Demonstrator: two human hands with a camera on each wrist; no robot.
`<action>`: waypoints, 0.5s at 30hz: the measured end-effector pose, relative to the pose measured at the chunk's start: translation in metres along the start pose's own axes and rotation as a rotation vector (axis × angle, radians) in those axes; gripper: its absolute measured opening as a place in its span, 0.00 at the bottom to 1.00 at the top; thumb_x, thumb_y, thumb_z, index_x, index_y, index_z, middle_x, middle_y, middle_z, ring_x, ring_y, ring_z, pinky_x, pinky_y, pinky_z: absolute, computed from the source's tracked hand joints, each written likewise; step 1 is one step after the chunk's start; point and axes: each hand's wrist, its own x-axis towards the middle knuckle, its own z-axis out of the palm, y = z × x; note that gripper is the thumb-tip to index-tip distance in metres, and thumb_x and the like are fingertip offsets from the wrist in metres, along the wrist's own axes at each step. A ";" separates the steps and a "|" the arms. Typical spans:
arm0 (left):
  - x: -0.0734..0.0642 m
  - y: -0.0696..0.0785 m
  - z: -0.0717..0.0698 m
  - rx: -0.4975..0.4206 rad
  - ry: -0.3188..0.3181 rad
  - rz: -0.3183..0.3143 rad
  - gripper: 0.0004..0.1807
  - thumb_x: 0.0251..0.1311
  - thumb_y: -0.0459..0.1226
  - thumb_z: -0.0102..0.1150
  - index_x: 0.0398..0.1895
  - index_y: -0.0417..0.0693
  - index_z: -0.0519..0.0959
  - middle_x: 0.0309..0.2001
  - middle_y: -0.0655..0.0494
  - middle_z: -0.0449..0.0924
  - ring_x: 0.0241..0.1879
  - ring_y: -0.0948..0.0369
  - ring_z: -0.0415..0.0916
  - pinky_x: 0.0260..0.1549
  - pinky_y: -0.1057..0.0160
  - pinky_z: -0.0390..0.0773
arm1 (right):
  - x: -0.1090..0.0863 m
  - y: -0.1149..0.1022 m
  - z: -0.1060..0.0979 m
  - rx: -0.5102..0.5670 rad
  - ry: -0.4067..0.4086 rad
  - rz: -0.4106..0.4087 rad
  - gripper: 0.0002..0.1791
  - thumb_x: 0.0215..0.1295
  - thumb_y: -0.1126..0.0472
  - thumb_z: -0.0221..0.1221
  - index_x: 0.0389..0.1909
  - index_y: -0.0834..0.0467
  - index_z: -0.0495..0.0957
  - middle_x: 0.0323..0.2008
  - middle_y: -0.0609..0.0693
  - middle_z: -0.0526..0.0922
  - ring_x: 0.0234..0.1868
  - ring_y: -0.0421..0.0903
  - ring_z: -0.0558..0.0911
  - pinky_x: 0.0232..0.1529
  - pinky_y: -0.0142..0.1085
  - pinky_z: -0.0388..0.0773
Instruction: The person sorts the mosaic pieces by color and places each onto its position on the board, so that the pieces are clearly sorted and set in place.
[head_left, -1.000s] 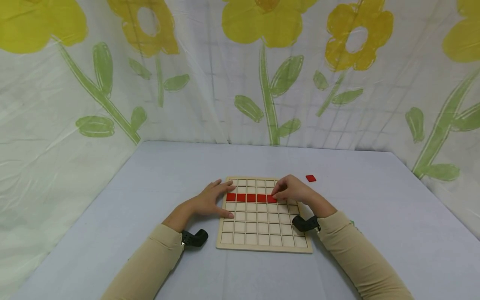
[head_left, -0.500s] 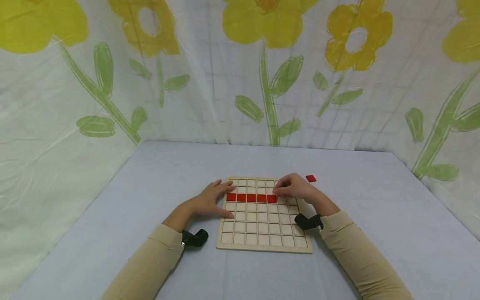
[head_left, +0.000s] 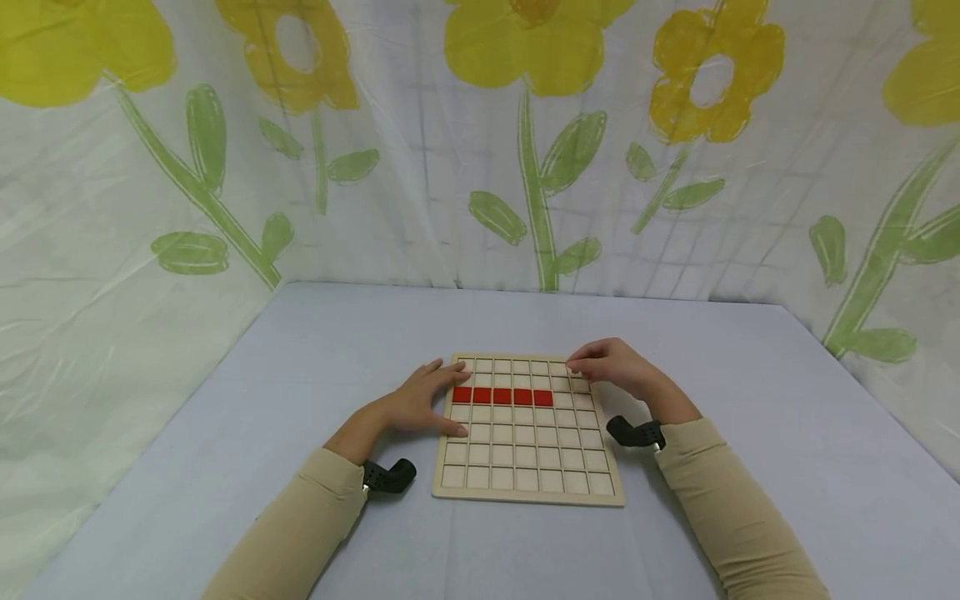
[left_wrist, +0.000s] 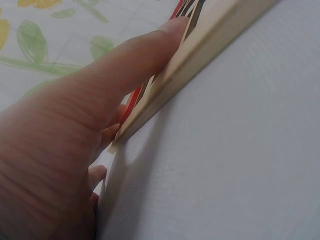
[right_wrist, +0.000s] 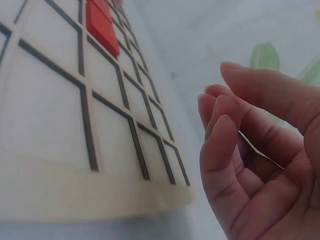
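A square wooden grid board (head_left: 528,497) lies on the table, with a row of several red square tiles (head_left: 503,396) in its third row from the far side, starting at the left. My left hand (head_left: 412,402) rests along the board's left edge, thumb and fingers spread. In the left wrist view its thumb (left_wrist: 135,60) lies across the wooden rim. My right hand (head_left: 618,368) hovers over the board's far right corner. The right wrist view shows that hand's fingers (right_wrist: 220,145) loosely bent, the thumb apart from them, nothing between. The separate red tile is hidden, apparently behind this hand.
A pale cloth-covered table (head_left: 360,333) surrounds the board. Behind it hangs a white curtain (head_left: 465,242) printed with yellow flowers. Each wrist wears a black camera strap, such as the right wrist camera (head_left: 630,432).
My right hand has left the last tile of the row and moved right and away from me, now covering the loose red tile seen earlier. My left hand has stayed put.
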 end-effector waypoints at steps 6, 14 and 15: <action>0.000 0.001 0.000 -0.006 0.001 -0.006 0.50 0.42 0.58 0.68 0.70 0.58 0.58 0.74 0.60 0.46 0.74 0.49 0.31 0.69 0.40 0.41 | 0.000 0.007 -0.010 0.056 0.041 0.033 0.20 0.64 0.58 0.58 0.50 0.70 0.75 0.41 0.52 0.80 0.37 0.40 0.77 0.43 0.31 0.78; 0.000 0.001 0.000 0.003 0.003 -0.012 0.50 0.42 0.59 0.68 0.70 0.59 0.58 0.74 0.60 0.46 0.74 0.49 0.31 0.69 0.40 0.41 | 0.001 0.019 -0.022 0.106 0.117 0.077 0.24 0.62 0.57 0.60 0.53 0.69 0.73 0.35 0.40 0.80 0.36 0.38 0.76 0.39 0.28 0.77; 0.000 0.002 0.000 0.004 0.002 -0.011 0.50 0.42 0.59 0.68 0.70 0.59 0.58 0.74 0.60 0.46 0.74 0.49 0.31 0.69 0.40 0.41 | 0.000 0.020 -0.024 0.111 0.127 0.079 0.24 0.62 0.57 0.60 0.54 0.69 0.73 0.35 0.40 0.79 0.36 0.38 0.75 0.39 0.27 0.77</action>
